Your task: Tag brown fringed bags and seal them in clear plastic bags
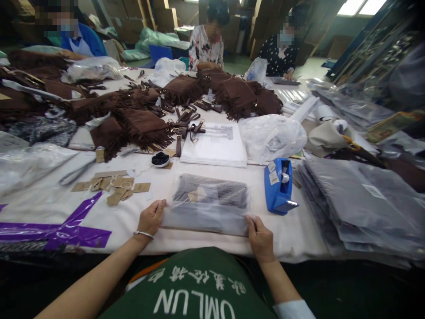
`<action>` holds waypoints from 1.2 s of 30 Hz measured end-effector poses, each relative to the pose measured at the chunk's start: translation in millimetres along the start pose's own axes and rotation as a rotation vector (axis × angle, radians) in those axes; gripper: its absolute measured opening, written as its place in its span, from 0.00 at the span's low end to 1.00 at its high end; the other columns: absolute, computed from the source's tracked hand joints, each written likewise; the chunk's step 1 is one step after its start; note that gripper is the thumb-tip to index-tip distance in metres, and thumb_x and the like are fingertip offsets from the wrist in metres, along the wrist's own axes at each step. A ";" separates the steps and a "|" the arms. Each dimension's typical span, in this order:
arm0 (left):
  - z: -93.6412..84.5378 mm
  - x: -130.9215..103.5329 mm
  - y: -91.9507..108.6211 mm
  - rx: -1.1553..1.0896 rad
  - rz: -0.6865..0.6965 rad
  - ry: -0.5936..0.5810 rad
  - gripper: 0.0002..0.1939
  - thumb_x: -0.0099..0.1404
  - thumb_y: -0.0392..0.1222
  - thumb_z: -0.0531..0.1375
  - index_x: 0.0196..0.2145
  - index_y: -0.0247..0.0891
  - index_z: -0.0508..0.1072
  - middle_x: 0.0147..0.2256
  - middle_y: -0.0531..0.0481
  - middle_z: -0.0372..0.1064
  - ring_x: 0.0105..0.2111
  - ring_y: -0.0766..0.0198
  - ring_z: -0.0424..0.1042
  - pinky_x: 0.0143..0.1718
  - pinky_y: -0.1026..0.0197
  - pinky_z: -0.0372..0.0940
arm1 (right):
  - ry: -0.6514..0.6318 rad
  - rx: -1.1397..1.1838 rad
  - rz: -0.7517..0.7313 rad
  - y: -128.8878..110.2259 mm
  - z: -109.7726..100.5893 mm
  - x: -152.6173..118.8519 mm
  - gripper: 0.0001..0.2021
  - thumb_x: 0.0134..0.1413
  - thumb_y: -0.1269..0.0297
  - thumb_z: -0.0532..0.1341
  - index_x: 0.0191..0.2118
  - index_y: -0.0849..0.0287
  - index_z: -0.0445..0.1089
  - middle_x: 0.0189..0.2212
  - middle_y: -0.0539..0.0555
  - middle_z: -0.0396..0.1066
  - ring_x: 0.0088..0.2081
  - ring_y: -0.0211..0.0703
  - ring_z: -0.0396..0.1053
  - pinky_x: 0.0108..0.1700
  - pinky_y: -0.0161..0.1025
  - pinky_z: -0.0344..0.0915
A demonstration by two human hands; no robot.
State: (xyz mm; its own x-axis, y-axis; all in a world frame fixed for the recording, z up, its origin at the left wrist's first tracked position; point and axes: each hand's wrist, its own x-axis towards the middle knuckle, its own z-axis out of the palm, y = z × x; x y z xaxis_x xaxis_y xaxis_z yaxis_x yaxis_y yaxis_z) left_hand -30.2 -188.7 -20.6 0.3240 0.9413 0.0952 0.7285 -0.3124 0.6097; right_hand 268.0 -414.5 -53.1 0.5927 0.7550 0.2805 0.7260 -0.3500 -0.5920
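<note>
"Plastic packet (206,219), lower centre of the frame: how is it being held?"

"By its two short sides. At the left edge, the thumb and forefinger of the left hand (151,218) are being pressed together on the film; at the right edge, the film is being pinched likewise by the right hand (261,239). By this spacing the packet is apparently being drawn flat and squared to the near edge of the table (292,241)."

"And the surroundings?"

"Within easy reach, presumably for convenience, a blue tape dispenser (277,190) is being stood right of centre, and loose brown tags (116,186) are being spread at centre left. Grey packages (368,195) are being stacked at the right, perhaps to save room."

"What is being obscured?"

"The dark folded item (229,193) is being veiled by hazy film, so its form cannot be told. The right hand's lower fingers are being hidden by the hand itself. At upper centre, a co-worker's hands (207,66) are being partly screened by brown fringed pieces (235,95); the upper-right shelving (368,48) is being blurred."
</note>
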 end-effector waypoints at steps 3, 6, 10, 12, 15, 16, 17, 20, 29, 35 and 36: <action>-4.8 10.3 -2.4 0.106 0.006 -0.024 0.18 0.67 0.51 0.48 0.28 0.40 0.69 0.23 0.53 0.67 0.25 0.63 0.68 0.29 0.65 0.59 | -0.020 -0.044 0.117 -12.3 0.0 -3.8 0.16 0.63 0.53 0.48 0.33 0.56 0.67 0.21 0.50 0.68 0.22 0.41 0.64 0.26 0.36 0.52; -14.2 23.0 10.0 0.222 0.163 -0.040 0.14 0.67 0.48 0.50 0.38 0.38 0.71 0.26 0.50 0.69 0.29 0.58 0.69 0.34 0.60 0.62 | -0.098 -0.103 0.207 -19.5 -2.4 -1.3 0.18 0.63 0.51 0.46 0.31 0.55 0.65 0.20 0.50 0.69 0.22 0.42 0.65 0.25 0.36 0.50; -14.0 27.9 54.0 0.203 0.564 -0.003 0.16 0.67 0.46 0.54 0.48 0.36 0.68 0.43 0.42 0.69 0.49 0.53 0.63 0.53 0.51 0.56 | -0.149 -0.152 0.219 -22.8 -4.4 4.4 0.18 0.62 0.50 0.46 0.30 0.55 0.65 0.19 0.50 0.68 0.22 0.43 0.65 0.25 0.36 0.48; -0.1 24.6 74.3 0.149 0.679 -0.127 0.13 0.66 0.45 0.56 0.45 0.37 0.69 0.46 0.43 0.67 0.51 0.54 0.61 0.54 0.51 0.56 | -0.163 -0.138 0.237 -23.3 -4.7 6.7 0.18 0.61 0.50 0.46 0.30 0.55 0.64 0.19 0.50 0.67 0.22 0.43 0.64 0.25 0.36 0.48; 26.4 18.9 87.2 0.113 0.643 -0.212 0.07 0.64 0.44 0.58 0.35 0.37 0.70 0.42 0.44 0.68 0.47 0.54 0.63 0.50 0.51 0.58 | -0.185 -0.009 0.288 -20.8 -7.0 9.7 0.18 0.60 0.48 0.48 0.29 0.55 0.65 0.19 0.50 0.68 0.23 0.43 0.65 0.27 0.37 0.53; 33.0 17.8 87.4 0.108 0.609 -0.203 0.07 0.64 0.43 0.58 0.33 0.37 0.70 0.41 0.44 0.68 0.46 0.54 0.64 0.49 0.50 0.59 | -0.181 0.074 0.322 -18.1 -9.1 10.8 0.18 0.58 0.47 0.51 0.29 0.55 0.66 0.20 0.50 0.68 0.23 0.43 0.66 0.28 0.37 0.55; 37.6 17.3 86.7 0.101 0.583 -0.189 0.07 0.64 0.43 0.59 0.32 0.37 0.69 0.41 0.44 0.68 0.45 0.54 0.64 0.48 0.50 0.58 | -0.167 0.167 0.366 -14.4 -12.1 12.0 0.17 0.56 0.47 0.54 0.29 0.55 0.67 0.20 0.50 0.69 0.23 0.43 0.66 0.28 0.37 0.57; 41.3 17.9 83.8 0.076 0.578 -0.164 0.06 0.63 0.42 0.58 0.32 0.37 0.69 0.40 0.44 0.67 0.45 0.53 0.64 0.48 0.50 0.58 | -0.054 0.368 0.511 3.5 -29.1 17.0 0.18 0.50 0.46 0.59 0.31 0.57 0.69 0.19 0.50 0.69 0.21 0.42 0.67 0.25 0.36 0.60; 46.0 20.8 81.8 0.067 0.622 -0.085 0.07 0.63 0.44 0.57 0.33 0.38 0.69 0.40 0.45 0.68 0.44 0.54 0.65 0.48 0.51 0.58 | 0.400 0.243 0.492 49.5 -94.4 73.2 0.24 0.55 0.47 0.52 0.45 0.62 0.70 0.41 0.59 0.71 0.40 0.45 0.68 0.41 0.40 0.65; 45.3 19.3 83.2 0.081 0.616 -0.086 0.06 0.63 0.43 0.58 0.33 0.38 0.68 0.40 0.45 0.68 0.44 0.54 0.65 0.48 0.51 0.57 | 0.331 0.281 0.401 45.3 -84.3 87.1 0.20 0.56 0.50 0.52 0.38 0.60 0.75 0.45 0.58 0.72 0.45 0.46 0.68 0.47 0.41 0.63; 45.3 19.1 83.3 0.083 0.615 -0.087 0.06 0.63 0.43 0.57 0.33 0.38 0.68 0.40 0.45 0.68 0.45 0.54 0.65 0.48 0.51 0.57 | 0.360 0.271 0.400 44.1 -81.7 81.0 0.20 0.55 0.51 0.53 0.38 0.60 0.74 0.47 0.58 0.71 0.47 0.46 0.67 0.48 0.42 0.62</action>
State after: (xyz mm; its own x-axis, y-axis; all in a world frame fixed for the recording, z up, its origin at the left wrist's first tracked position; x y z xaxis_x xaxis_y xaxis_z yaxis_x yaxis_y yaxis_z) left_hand 64.0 -202.6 -3.6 0.7445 0.5730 0.3426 0.4363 -0.8060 0.4000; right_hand 376.5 -414.1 5.3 0.9165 0.3427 0.2065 0.3358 -0.3782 -0.8627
